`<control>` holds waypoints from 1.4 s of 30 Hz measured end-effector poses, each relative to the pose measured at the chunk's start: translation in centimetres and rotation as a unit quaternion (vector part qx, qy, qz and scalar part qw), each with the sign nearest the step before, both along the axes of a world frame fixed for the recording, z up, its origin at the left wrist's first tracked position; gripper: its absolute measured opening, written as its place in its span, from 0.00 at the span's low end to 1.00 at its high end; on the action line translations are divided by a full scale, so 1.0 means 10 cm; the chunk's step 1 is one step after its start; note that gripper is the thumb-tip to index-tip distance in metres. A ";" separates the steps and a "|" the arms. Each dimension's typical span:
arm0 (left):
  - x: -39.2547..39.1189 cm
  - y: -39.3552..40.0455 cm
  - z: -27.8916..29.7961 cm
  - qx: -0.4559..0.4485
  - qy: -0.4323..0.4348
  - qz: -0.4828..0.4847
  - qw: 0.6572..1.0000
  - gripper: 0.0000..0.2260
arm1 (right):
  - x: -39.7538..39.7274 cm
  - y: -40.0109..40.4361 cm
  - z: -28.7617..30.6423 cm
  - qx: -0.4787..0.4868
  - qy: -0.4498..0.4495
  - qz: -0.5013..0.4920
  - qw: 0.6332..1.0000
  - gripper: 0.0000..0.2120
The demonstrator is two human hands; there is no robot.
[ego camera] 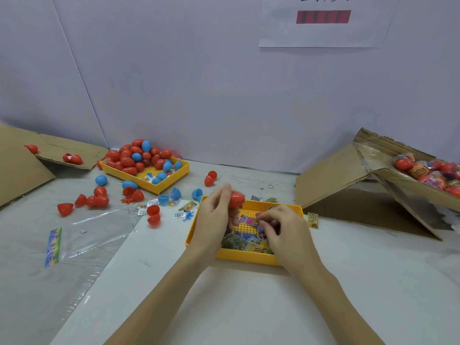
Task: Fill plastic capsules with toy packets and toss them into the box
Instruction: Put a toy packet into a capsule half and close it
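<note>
Left hand [214,215] holds red capsule [236,199] over the yellow tray [245,256], ready for loading. Right hand [281,227] pinches a packet [261,229] from it. Box [408,185] at desk's right edge, within tossing reach.

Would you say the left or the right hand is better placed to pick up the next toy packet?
Right. The right hand already reaches into the yellow plastic tray of colourful toy packets, while the left hand holds a red plastic capsule.
</note>
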State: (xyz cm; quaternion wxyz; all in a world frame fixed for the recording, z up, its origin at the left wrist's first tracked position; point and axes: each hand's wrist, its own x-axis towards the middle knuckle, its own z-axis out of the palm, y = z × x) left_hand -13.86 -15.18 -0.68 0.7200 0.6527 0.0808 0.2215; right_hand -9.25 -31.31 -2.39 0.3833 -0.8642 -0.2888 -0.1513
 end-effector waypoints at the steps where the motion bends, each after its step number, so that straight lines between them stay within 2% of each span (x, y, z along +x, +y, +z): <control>1: 0.00 -0.01 0.01 -0.014 0.013 0.005 1.000 0.22 | 0.01 0.00 0.00 -0.014 0.018 -0.007 1.000 0.04; 6: -0.01 0.00 0.03 -0.033 0.043 -0.016 0.998 0.30 | 0.01 0.06 0.03 -0.112 0.040 -0.034 0.992 0.14; 8: 0.00 0.00 0.02 -0.031 0.047 -0.024 0.998 0.31 | 0.01 0.07 0.04 -0.145 0.044 -0.043 0.988 0.12; 14: 0.01 -0.01 0.02 -0.024 0.049 -0.029 0.998 0.18 | -0.02 0.08 0.06 -0.126 0.064 -0.059 0.988 0.03; 17: 0.02 -0.01 0.01 -0.034 0.045 -0.008 0.998 0.13 | -0.04 0.08 0.07 -0.107 0.064 -0.054 0.991 0.09; 19: 0.03 0.00 0.00 -0.036 0.047 0.003 0.998 0.09 | -0.04 0.09 0.11 -0.130 0.086 -0.047 0.987 0.14; 21: 0.03 0.01 -0.01 -0.029 0.049 0.008 0.998 0.07 | -0.05 0.11 0.14 -0.154 0.093 -0.052 0.982 0.10; 24: 0.05 0.03 -0.02 -0.024 0.054 0.014 0.998 0.07 | -0.06 0.10 0.13 -0.125 0.098 -0.050 0.986 0.02; 27: 0.05 0.03 0.00 -0.048 0.055 0.009 0.997 0.05 | -0.05 0.08 0.11 -0.106 0.098 -0.045 0.988 0.02; 30: 0.03 0.03 0.02 -0.050 0.053 0.014 0.997 0.12 | -0.06 0.08 0.08 -0.093 0.072 -0.039 0.992 0.02; 32: 0.03 0.03 0.00 -0.026 0.053 0.026 0.998 0.14 | -0.07 0.07 0.07 -0.067 0.067 -0.037 0.995 0.04; 36: 0.02 -0.01 -0.03 0.076 0.060 0.025 0.995 0.08 | -0.05 0.07 0.04 0.003 0.074 -0.048 0.996 0.07; 39: 0.01 -0.03 -0.06 0.136 0.072 0.001 0.988 0.14 | -0.06 0.08 0.04 0.055 0.076 -0.050 0.994 0.11; 42: -0.01 -0.03 -0.03 0.134 0.072 -0.030 0.988 0.12 | -0.07 0.08 0.03 0.050 0.060 -0.035 0.996 0.10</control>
